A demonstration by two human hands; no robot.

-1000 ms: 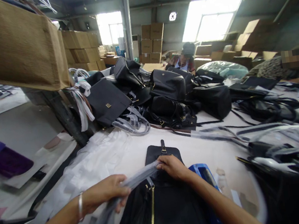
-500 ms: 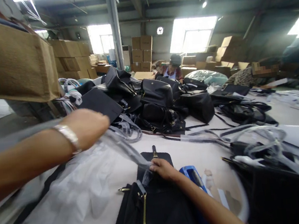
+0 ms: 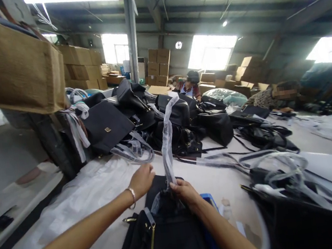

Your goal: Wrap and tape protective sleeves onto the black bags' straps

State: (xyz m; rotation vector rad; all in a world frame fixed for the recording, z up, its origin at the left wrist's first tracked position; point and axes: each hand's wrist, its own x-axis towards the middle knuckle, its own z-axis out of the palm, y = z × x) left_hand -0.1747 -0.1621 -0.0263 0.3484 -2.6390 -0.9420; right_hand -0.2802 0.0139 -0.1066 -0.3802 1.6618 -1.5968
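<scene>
A black bag with gold zips (image 3: 177,237) stands upright directly in front of me. My right hand (image 3: 185,191) is closed at its top, pinching a long clear plastic strip (image 3: 167,140). The strip rises from those fingers and its free end bends over in the air. To the left, my left hand (image 3: 142,178), with a bracelet on the wrist, is curled closed beside the bag's raised black flap; what it holds, if anything, is hidden. Some crumpled clear plastic lies at the bag's opening under my hands.
Black bags (image 3: 173,111) are heaped across the table, with plastic-wrapped straps among them. White thin sheets (image 3: 80,197) lie at left. A blue object (image 3: 209,201) sits by my right forearm, and a dark bag (image 3: 315,211) at right. Two people work farther back.
My left hand has come down and right from its far-left reach, where the strip was stretched toward it. The strip now points upward from my right hand, which stays at the bag.
</scene>
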